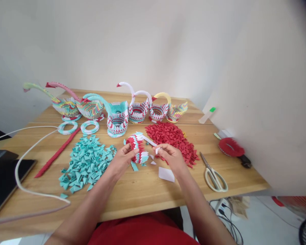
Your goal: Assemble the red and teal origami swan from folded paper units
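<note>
My left hand (pixel 123 157) grips a ring-shaped folded-paper piece (pixel 139 147) of red, white and teal units, tilted on its side just above the table. Between thumb and fingertips, my right hand (pixel 170 154) pinches a small white folded paper piece (pixel 157 150), to the right of the ring. A few loose white pieces (pixel 153 163) lie between the hands, with a white paper rectangle (pixel 166 174) below them. To the left is a heap of teal folded paper pieces (pixel 89 163); behind my right hand spreads a heap of red folded pieces (pixel 172 139).
Several folded-paper swans (pixel 118 119) stand along the back. Two teal-and-white rings (pixel 90 127) and a long red strip (pixel 57 153) lie at left, near a white cable (pixel 24 153). Scissors (pixel 214 175) and a red paper piece (pixel 231 147) lie at right.
</note>
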{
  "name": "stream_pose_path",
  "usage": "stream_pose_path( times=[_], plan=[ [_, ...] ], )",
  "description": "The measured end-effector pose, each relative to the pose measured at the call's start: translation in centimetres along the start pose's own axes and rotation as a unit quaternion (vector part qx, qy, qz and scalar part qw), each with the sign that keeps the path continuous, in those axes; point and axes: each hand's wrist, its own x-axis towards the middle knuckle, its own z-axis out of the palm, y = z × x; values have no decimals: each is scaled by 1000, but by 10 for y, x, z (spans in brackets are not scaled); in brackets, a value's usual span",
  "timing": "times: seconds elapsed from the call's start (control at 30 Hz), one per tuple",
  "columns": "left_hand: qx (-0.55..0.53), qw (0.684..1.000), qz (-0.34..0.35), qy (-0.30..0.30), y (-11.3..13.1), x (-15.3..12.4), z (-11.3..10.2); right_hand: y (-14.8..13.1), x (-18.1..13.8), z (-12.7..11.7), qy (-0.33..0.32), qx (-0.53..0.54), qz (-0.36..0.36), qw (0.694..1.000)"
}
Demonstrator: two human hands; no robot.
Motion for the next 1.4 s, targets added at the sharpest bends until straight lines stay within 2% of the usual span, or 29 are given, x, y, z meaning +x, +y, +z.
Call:
stream_pose_path(
  times=[0.1,0.23,0.43,0.7,0.9,1.13,1.4],
  plan=[
    [8,1000,6,4,1,0,0,4,3,11,-20,150,16,988],
    [19,1000,4,0,3,-2,2,4,5,12,-33,218,44,974],
    [28,1000,3,-12,3,-2,2,4,8,15,-44,226,53,972],
    [28,999,-6,-21,3,-4,2,9,8,16,-14,191,25,981],
    [24,999,-6,-24,1,-2,0,8,4,25,11,191,64,979],
    [31,999,15,-16,-7,3,-6,24,-1,34,25,142,83,986],
    [27,999,15,-20,-4,2,-3,24,-1,39,-9,215,68,974]
  ],
)
